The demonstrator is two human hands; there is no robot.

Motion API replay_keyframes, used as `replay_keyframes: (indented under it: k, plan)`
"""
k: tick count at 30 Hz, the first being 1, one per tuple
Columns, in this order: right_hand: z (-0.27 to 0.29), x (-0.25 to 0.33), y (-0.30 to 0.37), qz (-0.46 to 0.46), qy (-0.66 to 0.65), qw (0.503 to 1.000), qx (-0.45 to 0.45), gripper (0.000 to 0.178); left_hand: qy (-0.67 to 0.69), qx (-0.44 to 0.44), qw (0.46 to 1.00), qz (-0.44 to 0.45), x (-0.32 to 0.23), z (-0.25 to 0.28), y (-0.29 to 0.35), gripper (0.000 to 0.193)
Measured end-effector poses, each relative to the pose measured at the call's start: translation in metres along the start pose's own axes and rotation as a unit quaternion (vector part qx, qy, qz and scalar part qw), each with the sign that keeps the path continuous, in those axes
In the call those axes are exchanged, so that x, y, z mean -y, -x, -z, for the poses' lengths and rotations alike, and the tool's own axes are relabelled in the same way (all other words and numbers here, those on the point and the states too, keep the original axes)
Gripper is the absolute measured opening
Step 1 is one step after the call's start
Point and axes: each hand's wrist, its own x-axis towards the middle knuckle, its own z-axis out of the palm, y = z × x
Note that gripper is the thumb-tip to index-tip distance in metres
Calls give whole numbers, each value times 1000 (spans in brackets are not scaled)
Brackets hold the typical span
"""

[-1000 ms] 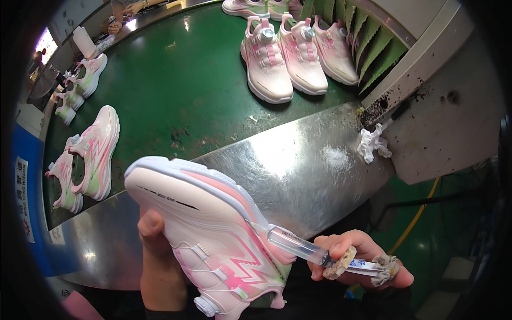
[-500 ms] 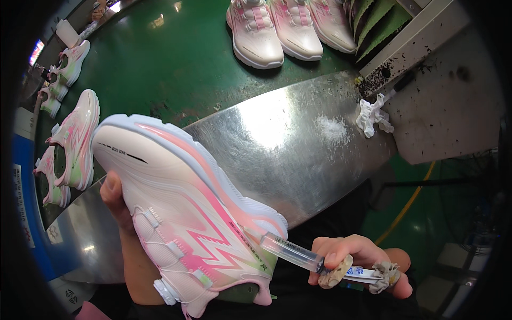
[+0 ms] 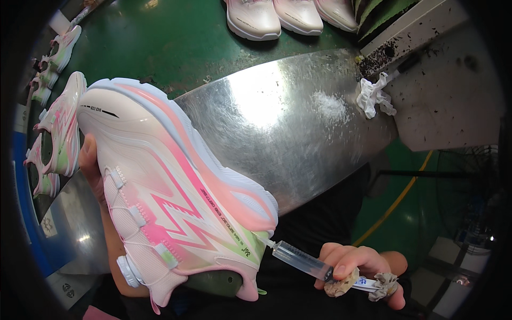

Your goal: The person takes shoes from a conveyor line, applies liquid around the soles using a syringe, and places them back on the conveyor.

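My left hand [image 3: 92, 166] holds a white and pink sneaker [image 3: 170, 186] on its side, sole toward the bench and heel toward me. Only the fingers show behind the shoe's upper. My right hand [image 3: 362, 269] grips a clear syringe [image 3: 301, 258] wrapped at the back in glue-crusted tape. The syringe's needle tip touches the sneaker at the heel, where the sole meets the upper. A round dial fastener sits on the shoe's tongue side.
A shiny metal plate [image 3: 298, 122] lies on the green bench [image 3: 160, 48], with white powder [image 3: 329, 105] and a crumpled white rag [image 3: 373, 96] at its right end. More pink sneakers [image 3: 58, 133] lie at the left, and others [image 3: 288, 16] stand at the far edge.
The sneaker has moved closer to me and turned slightly. The syringe tip has stayed at the heel seam, and my right hand has shifted a little left.
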Motion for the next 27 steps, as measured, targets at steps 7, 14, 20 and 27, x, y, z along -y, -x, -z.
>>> replay_keyframes:
  k: [7,14,20,27]
  plan:
    - [4,-7,10,15,10,1000,-20,87,-17,13,1000,1,3,-9,0,23]
    - [12,-21,16,37,8,999,-2,88,-45,21,999,-13,1,-13,29,25]
    - [13,-26,18,43,-45,998,26,92,-160,68,976,-131,-30,-13,81,28]
    - [24,-48,16,85,-35,996,0,98,-376,232,825,-352,-27,18,79,33]
